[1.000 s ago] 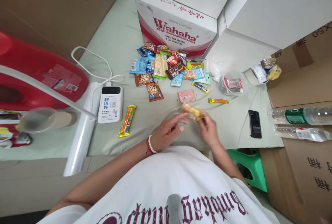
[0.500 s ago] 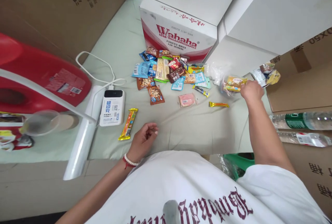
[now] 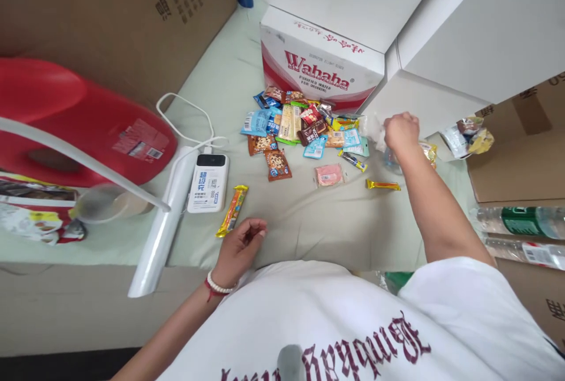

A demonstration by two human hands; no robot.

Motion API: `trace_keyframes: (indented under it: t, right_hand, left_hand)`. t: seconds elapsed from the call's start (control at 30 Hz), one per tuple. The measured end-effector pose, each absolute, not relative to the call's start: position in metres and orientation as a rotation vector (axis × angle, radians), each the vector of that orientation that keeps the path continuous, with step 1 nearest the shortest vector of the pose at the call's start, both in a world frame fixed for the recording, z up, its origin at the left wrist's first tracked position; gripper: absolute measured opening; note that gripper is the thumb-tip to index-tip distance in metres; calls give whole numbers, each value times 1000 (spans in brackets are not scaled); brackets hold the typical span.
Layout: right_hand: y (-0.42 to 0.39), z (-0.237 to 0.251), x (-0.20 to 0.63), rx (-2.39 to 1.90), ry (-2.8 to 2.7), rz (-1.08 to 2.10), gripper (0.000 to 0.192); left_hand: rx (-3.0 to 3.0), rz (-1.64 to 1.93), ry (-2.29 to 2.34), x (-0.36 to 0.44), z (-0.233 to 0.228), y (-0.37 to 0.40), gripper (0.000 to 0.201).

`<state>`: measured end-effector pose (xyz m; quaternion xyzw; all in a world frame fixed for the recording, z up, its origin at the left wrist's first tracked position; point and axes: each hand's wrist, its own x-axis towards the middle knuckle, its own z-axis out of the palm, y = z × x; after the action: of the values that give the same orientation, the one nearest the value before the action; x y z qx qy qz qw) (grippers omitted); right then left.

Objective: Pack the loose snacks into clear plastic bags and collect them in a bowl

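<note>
Pale green cloth (image 3: 304, 231) bears a heap of colourful plastic-wrapped snacks (image 3: 311, 131). Beside it, the right hand (image 3: 401, 132) is at a crumpled clear plastic bag (image 3: 371, 128); whether it pinches this cannot be told. The left hand (image 3: 239, 247), loosely curled, its closure unclear, lies just beside a yellow-and-orange stick-shaped packet (image 3: 232, 211).

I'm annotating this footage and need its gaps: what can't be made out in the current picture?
In the head view:
What the right hand holds, if anything: fingertips hidden behind the hand itself.
Yellow packet: partly covered by the right forearm.
Red jug: cut off by the left edge.
Power bank: fine print too small to read.
</note>
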<state>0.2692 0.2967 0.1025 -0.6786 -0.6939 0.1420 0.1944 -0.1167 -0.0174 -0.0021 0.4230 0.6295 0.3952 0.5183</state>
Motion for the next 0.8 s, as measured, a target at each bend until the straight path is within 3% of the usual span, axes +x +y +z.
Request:
trace_keyframes:
  t: [0.1,0.2,0.23,0.33,0.37,0.53,0.67,0.8]
  right_hand:
    - [253,113,266,-1893,-1892,524,28]
    - [190,104,241,-1714,-1754,1010,36]
    - [168,98,228,-1622,-1637,1238,41]
    - [110,78,192,-1443,-1368,1668,46]
    - [96,72,183,-1404,-1304,1771,45]
    - [57,53,175,-1299,-974,1998,46]
    - [48,42,182,-1266,-803,1932,46]
    - [48,35,178,-1254,-824,1853,47]
  left_hand:
    - [1048,984,1484,-115,1,-14,25]
    - [1229,1050,1417,-92,15,4,25]
    - [1297,1109,1392,-81,20,13,31]
    - [1350,1243,1277,-47,27,46,86]
    - [1300,1235,1241,-38,25,57,91]
    - [870,1119,1138,-30,1,100,31]
    - [886,1375,1452,-42,3,95,27]
    - [1277,1167,1249,-38,22,69,29]
